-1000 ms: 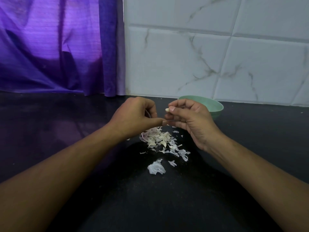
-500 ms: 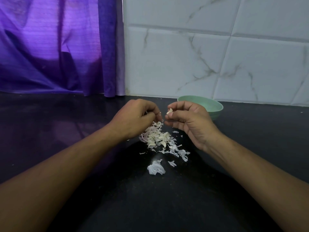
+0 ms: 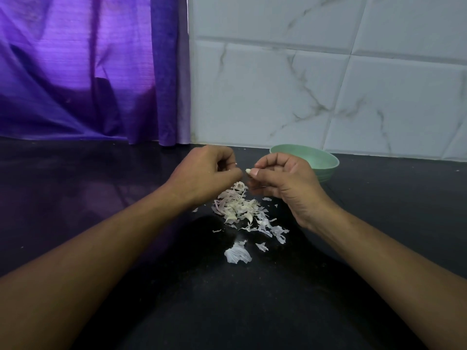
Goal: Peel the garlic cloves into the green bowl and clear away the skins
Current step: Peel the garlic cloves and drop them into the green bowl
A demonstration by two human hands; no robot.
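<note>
My right hand (image 3: 285,183) pinches a small pale garlic clove (image 3: 248,171) between thumb and forefinger, just above the skin pile. My left hand (image 3: 204,173) is curled beside it, fingertips close to the clove; whether it holds a bit of skin I cannot tell. A heap of white and pinkish garlic skins (image 3: 237,205) lies on the black counter below both hands, with looser scraps (image 3: 237,256) nearer me. The green bowl (image 3: 326,162) stands behind my right hand, partly hidden by it; its inside is not visible.
The black counter (image 3: 101,198) runs to a marble-tiled wall (image 3: 303,84) at the back. A purple curtain (image 3: 88,72) hangs at the back left, reaching down to the counter.
My hands have drawn slightly apart, the left fingertips pulling away from the clove. The clove stays pinched in my right hand. The skin pile looks unchanged.
</note>
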